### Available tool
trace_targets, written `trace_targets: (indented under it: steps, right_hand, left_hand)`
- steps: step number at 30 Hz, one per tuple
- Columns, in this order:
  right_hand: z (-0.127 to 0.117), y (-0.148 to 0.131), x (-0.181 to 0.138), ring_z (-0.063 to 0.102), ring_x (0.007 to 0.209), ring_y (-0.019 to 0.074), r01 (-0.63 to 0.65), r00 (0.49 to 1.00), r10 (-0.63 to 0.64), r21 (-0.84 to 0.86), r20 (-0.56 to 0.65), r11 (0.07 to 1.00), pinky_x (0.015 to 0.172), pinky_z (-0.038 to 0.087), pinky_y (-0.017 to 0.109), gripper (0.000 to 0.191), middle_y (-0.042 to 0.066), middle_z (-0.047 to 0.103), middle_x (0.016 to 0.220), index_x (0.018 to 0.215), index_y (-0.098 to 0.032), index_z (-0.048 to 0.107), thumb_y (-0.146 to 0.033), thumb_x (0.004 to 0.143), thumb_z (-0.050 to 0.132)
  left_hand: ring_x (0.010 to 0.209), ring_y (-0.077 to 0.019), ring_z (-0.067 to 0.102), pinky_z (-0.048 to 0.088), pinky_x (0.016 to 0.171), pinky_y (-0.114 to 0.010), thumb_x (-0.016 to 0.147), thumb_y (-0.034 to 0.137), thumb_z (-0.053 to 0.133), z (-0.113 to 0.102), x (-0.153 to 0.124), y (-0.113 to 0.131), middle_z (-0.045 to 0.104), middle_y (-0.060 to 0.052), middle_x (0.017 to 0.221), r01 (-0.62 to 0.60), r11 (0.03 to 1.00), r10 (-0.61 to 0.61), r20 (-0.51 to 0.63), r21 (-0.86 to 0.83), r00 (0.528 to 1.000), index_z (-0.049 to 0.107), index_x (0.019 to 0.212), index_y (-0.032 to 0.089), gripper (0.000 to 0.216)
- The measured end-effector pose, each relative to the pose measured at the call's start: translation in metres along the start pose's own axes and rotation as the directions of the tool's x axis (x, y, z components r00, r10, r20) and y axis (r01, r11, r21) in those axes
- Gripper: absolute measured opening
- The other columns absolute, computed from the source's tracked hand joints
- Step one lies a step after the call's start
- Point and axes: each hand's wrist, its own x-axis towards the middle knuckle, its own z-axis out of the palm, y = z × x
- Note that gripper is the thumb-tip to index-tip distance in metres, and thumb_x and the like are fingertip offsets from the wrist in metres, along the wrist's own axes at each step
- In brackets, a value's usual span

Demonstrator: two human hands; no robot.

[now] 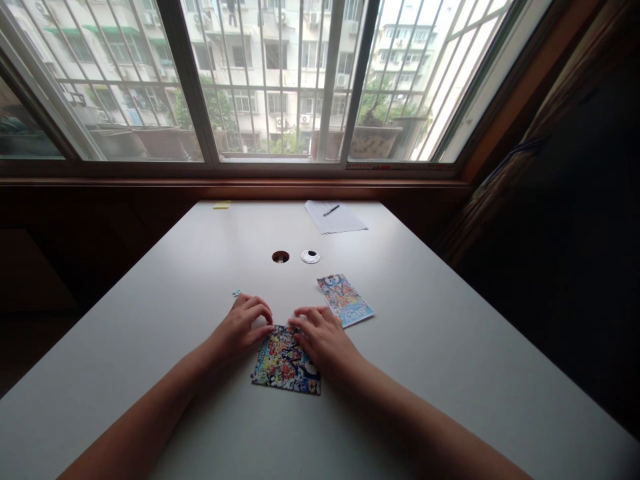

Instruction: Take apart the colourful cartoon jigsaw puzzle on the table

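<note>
A small jigsaw puzzle [285, 363], crowded with colourful cartoon figures, lies flat on the white table near me. At its upper left corner, my left hand [246, 322] is closed, thumb and forefinger pinched on the edge. My right hand [325, 337] covers the upper right part, its bent fingers gripping the puzzle's top and side edge. Whether a loose piece sits between the fingertips is hidden. Just beyond my left knuckles lies a small light-blue puzzle piece [237, 293]. A printed picture card [345, 300] with similar artwork rests past my right hand.
Toward the back of the white table [165, 280] are a cable hole [281, 257] and a round cover [310, 257]. A paper sheet [340, 221] with a pen [331, 210] and yellow sticky notes [222, 205] lie near the far edge, below a barred window [280, 87].
</note>
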Motion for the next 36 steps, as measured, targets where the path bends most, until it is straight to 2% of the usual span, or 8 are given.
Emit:
trace_targets:
  steps: [6, 13, 21, 30, 36]
  right_hand:
    - [0.005, 0.002, -0.001, 0.044, 0.123, 0.0269, 0.0, 1.0, 0.0, 0.009, -0.016, 1.0, 0.105, 0.04, 0.044, 0.029, 0.003, 0.057, 0.135, 0.127, -0.033, 0.061, -0.032, 0.099, 0.053]
    - [0.006, 0.002, 0.0, 0.043, 0.122, 0.027, -0.001, 1.0, 0.001, -0.008, -0.025, 1.0, 0.102, 0.041, 0.044, 0.029, 0.005, 0.057, 0.135, 0.127, -0.033, 0.062, -0.033, 0.101, 0.048]
    - [0.005, 0.003, -0.001, 0.041, 0.124, 0.0271, -0.009, 1.0, 0.009, -0.012, 0.005, 1.0, 0.102, 0.04, 0.043, 0.035, 0.004, 0.054, 0.138, 0.132, -0.034, 0.058, -0.026, 0.098, 0.054]
    - [0.009, 0.008, -0.001, 0.042, 0.122, 0.0268, -0.029, 0.999, 0.029, -0.007, -0.041, 1.0, 0.106, 0.038, 0.04, 0.041, 0.004, 0.055, 0.137, 0.133, -0.028, 0.058, -0.014, 0.095, 0.051]
    - [0.008, 0.011, 0.0, 0.043, 0.119, 0.0274, -0.043, 0.997, 0.042, -0.011, -0.061, 0.999, 0.105, 0.04, 0.039, 0.045, 0.006, 0.057, 0.135, 0.132, -0.023, 0.059, -0.007, 0.091, 0.051]
  left_hand:
    - [0.1, -0.0235, 0.05, 0.041, 0.091, -0.037, 0.091, 0.032, 0.065, -0.003, -0.002, 0.002, 0.067, -0.003, 0.096, 0.034, 0.999, -0.033, 0.031, -0.04, 0.999, 0.063, 0.098, 0.023, 0.012]
    - [0.095, -0.0213, 0.054, 0.043, 0.088, -0.035, 0.091, 0.023, 0.063, 0.0, -0.001, -0.002, 0.068, -0.003, 0.096, 0.028, 0.992, -0.026, 0.02, -0.121, 0.999, 0.061, 0.116, 0.025, 0.025]
    - [0.084, -0.016, 0.059, 0.047, 0.073, -0.026, 0.091, 0.025, 0.062, -0.002, 0.0, 0.002, 0.062, -0.002, 0.091, 0.109, 0.961, -0.105, 0.027, -0.254, 0.994, 0.063, 0.109, 0.022, 0.018]
    - [0.085, -0.0146, 0.061, 0.049, 0.075, -0.026, 0.094, 0.029, 0.057, -0.008, 0.0, -0.005, 0.061, -0.004, 0.096, 0.09, 0.952, -0.115, -0.07, -0.293, 0.991, 0.067, 0.099, 0.021, 0.013]
    - [0.083, -0.0149, 0.063, 0.05, 0.071, -0.025, 0.093, 0.031, 0.058, -0.015, 0.0, -0.005, 0.061, -0.005, 0.095, 0.122, 0.948, -0.164, -0.124, -0.293, 0.979, 0.068, 0.094, 0.02, 0.015]
